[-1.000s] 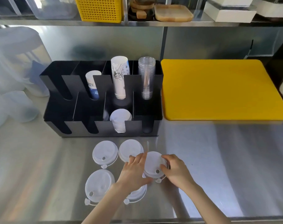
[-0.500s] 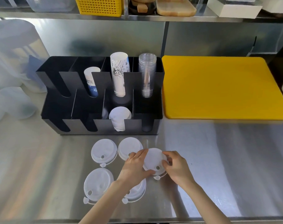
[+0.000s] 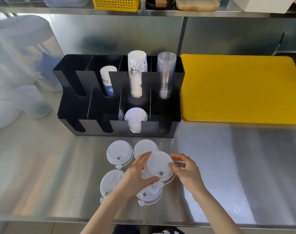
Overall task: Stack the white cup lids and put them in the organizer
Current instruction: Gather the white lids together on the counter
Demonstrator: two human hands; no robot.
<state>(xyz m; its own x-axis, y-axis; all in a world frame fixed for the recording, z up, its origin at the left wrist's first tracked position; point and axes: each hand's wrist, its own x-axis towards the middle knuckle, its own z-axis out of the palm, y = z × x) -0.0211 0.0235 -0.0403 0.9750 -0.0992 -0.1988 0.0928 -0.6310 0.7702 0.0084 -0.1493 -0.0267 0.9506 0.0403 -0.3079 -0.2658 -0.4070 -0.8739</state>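
Both hands (image 3: 162,173) grip one lid (image 3: 159,164), half-hiding two lids beneath.

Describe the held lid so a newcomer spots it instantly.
Start at the black organizer on the steel counter; five white lids sit in front of it. The held lid is the rightmost, pinched between left hand and right hand. It alone is lifted and tilted; the others lie flat.

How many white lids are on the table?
5. One held lid is in both hands; back left lid; back middle lid; front left lid; front lid under the left hand. More may be stacked unseen.
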